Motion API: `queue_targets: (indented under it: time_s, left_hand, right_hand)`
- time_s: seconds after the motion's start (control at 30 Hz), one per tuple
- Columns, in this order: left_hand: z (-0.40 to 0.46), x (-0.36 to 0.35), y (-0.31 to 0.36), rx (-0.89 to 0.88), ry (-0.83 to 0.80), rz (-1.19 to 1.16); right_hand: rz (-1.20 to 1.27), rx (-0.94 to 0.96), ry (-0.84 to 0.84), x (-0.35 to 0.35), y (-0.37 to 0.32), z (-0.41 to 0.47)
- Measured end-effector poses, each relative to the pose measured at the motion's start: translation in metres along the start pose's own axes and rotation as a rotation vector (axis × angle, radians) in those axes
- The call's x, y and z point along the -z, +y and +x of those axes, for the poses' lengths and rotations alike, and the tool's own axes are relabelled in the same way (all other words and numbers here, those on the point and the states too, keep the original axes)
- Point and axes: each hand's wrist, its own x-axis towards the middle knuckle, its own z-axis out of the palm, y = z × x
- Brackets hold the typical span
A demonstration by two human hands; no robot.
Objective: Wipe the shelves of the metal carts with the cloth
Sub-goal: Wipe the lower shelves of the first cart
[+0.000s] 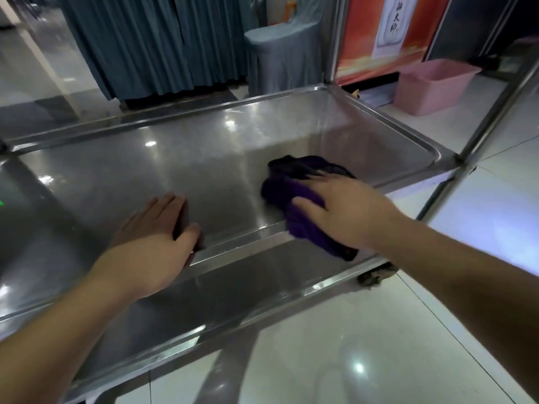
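Purple cloth [294,196] under flat right hand [347,211] — left hand [154,243] flat on cart shelf [180,170], apart.

Purple cloth [294,193] partly hidden beneath right hand [347,208]; cart's lower shelf [262,290] cut off at left edge.

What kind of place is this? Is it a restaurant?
Probably a banquet hall or restaurant service area, though I can't be sure. Clues: a steel cart shelf being wiped with a purple cloth, a fabric-covered chair, long curtains and a shiny tiled floor.
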Motion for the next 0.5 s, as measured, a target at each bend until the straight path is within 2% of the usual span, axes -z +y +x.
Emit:
queue_targets:
  time_s: [0.1,0.17,0.2,0.33,0.43,0.5]
  left_hand:
    - [-0.001,0.001,0.000,-0.005,0.004,0.014]
    - [-0.002,0.001,0.004,-0.034,0.006,0.053]
    - [-0.002,0.001,0.005,-0.028,0.013,0.054]
    - [-0.002,0.000,0.009,-0.007,0.006,0.073]
    - [-0.002,0.001,0.008,-0.002,0.012,0.060]
    - [-0.003,0.000,0.008,0.007,0.029,0.036]
  right_hand:
    - [-0.068,-0.360,0.116,0.031,0.093,-0.027]
    - [-0.133,-0.594,0.107,0.047,0.131,-0.039]
    - [-0.161,-0.637,0.096,0.047,0.137,-0.039]
    - [-0.196,-0.481,0.184,0.025,0.089,-0.037]
    - [-0.042,-0.170,0.276,0.004,0.005,-0.044]
    - [0.024,0.002,0.248,-0.005,-0.038,-0.042]
